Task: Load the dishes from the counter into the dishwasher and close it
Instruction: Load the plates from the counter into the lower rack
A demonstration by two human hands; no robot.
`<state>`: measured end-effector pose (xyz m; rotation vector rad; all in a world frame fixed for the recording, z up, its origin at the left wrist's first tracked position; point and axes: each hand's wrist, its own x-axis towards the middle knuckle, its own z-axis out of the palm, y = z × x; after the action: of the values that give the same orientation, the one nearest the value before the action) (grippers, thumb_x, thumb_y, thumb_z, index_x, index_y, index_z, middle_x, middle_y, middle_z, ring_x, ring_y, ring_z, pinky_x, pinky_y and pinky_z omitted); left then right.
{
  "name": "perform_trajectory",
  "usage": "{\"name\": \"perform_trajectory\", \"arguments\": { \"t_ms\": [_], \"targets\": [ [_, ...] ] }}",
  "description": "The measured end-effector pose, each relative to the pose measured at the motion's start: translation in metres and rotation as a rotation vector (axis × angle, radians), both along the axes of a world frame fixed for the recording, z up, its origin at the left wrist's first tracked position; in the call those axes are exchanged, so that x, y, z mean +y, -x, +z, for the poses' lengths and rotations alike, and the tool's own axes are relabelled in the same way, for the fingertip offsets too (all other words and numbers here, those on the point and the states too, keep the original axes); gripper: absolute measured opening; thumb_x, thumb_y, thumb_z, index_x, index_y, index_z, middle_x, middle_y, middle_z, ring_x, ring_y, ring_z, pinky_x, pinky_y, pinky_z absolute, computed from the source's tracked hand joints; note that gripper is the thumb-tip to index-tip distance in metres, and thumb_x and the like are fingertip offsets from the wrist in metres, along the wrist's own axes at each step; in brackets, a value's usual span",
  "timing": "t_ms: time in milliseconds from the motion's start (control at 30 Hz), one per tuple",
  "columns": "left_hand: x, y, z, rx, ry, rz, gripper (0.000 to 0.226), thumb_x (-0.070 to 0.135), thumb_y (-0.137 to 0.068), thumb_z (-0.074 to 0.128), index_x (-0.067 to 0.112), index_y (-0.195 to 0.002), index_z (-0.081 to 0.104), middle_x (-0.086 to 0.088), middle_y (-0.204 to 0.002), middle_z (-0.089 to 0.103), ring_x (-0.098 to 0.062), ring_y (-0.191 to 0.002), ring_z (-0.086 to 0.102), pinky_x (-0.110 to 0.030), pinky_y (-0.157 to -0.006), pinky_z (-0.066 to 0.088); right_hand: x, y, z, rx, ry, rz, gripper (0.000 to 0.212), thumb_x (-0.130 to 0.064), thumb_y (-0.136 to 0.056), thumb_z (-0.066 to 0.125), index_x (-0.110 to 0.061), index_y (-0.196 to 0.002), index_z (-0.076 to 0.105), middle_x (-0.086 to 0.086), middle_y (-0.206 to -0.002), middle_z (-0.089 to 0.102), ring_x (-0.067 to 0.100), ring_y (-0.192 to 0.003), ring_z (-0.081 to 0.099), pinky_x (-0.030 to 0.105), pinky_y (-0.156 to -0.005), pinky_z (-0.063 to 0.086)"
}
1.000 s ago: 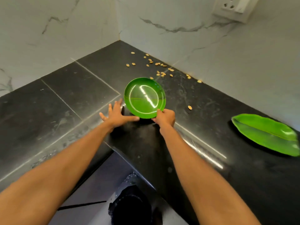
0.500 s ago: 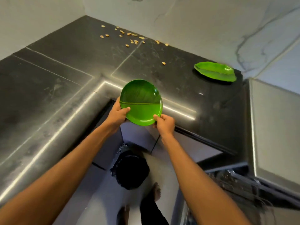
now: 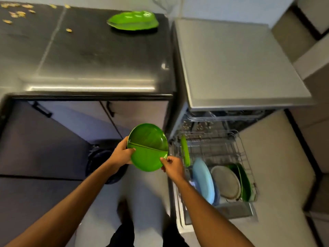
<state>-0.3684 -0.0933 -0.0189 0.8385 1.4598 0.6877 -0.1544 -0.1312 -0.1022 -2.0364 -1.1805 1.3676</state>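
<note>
I hold a round green plate (image 3: 148, 148) with a ridge across it in front of me, over the floor and just left of the open dishwasher. My left hand (image 3: 122, 154) grips its left rim. My right hand (image 3: 171, 165) pinches its lower right rim. The pulled-out lower rack (image 3: 238, 148) holds a blue plate (image 3: 203, 179), a grey plate (image 3: 226, 182), green plates (image 3: 244, 182) at the right and one thin green plate (image 3: 185, 150) on edge at the left. A green leaf-shaped dish (image 3: 133, 20) lies on the black counter (image 3: 99, 56) at the back.
Seeds (image 3: 16, 13) are scattered at the counter's far left. The dishwasher's grey top (image 3: 236, 65) stands right of the counter. A dark bin (image 3: 101, 161) sits on the floor below the cabinet doors (image 3: 76, 120). My feet show at the bottom.
The plate has come off the counter, down and to the right, held in both hands. My view has swung right, bringing the open dishwasher and its rack into sight.
</note>
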Motion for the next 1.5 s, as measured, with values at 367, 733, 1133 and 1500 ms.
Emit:
{"name": "perform_trajectory", "arguments": {
  "t_ms": [367, 733, 1133, 1500],
  "targets": [
    [-0.02, -0.225, -0.082, 0.196, 0.226, -0.104, 0.044, 0.005, -0.083, 0.053, 0.019, -0.125, 0.055, -0.012, -0.109, 0.067, -0.026, -0.08, 0.068, -0.035, -0.05, 0.057, -0.078, -0.219, -0.081, -0.029, 0.257, -0.28, 0.018, -0.029, -0.084, 0.062, -0.019, -0.084, 0.077, 0.006, -0.085, 0.075, 0.031, -0.086, 0.069, 0.033, -0.07, 0.053],
    [0.074, -0.314, -0.206, 0.37, 0.246, -0.239, 0.044, -0.004, -0.095, 0.046, 0.003, -0.139, 0.044, -0.024, -0.129, 0.058, -0.036, -0.099, 0.066, -0.036, -0.056, 0.055, -0.115, -0.315, -0.195, -0.055, 0.238, -1.166, 0.029, -0.016, -0.095, 0.057, -0.011, -0.123, 0.061, 0.016, -0.112, 0.065, 0.035, -0.103, 0.063, 0.033, -0.079, 0.047],
    [0.159, -0.346, -0.326, 0.546, 0.358, -0.358, 0.049, -0.001, -0.098, 0.046, 0.009, -0.145, 0.039, -0.02, -0.141, 0.048, -0.038, -0.118, 0.058, -0.042, -0.071, 0.055, -0.134, -0.321, -0.354, -0.125, 0.37, -1.5, 0.056, -0.041, -0.101, 0.051, -0.013, -0.148, 0.039, 0.023, -0.147, 0.046, 0.046, -0.13, 0.046, 0.048, -0.109, 0.038],
    [0.17, -0.372, -0.341, 0.489, 0.358, -0.345, 0.045, 0.004, -0.1, 0.048, 0.008, -0.143, 0.037, -0.018, -0.143, 0.046, -0.038, -0.126, 0.051, -0.046, -0.084, 0.053, -0.13, -0.313, -0.374, -0.171, 0.211, -1.565, 0.05, -0.027, -0.103, 0.045, -0.006, -0.148, 0.037, 0.022, -0.146, 0.049, 0.04, -0.131, 0.05, 0.043, -0.11, 0.041]
  ]
}}
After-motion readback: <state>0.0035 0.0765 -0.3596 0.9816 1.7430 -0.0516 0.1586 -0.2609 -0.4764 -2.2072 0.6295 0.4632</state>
